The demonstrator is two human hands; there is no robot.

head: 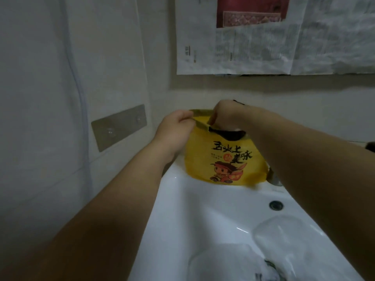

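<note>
White sink (203, 209) up front. Yellow bag (219, 159) sits on its back rim, left hand (176, 128) and right hand (225, 116) both pinching its top edge. Right forearm mostly blocks the faucet (276, 180); newspaper (233, 47) on the wall above.

Yellow bag (223, 159) with black lettering, red cartoon figure; white sink (192, 209)

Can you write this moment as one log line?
left hand: pinches yellow bag top edge | right hand: grips bag mouth | bag: upright on sink rim
</note>
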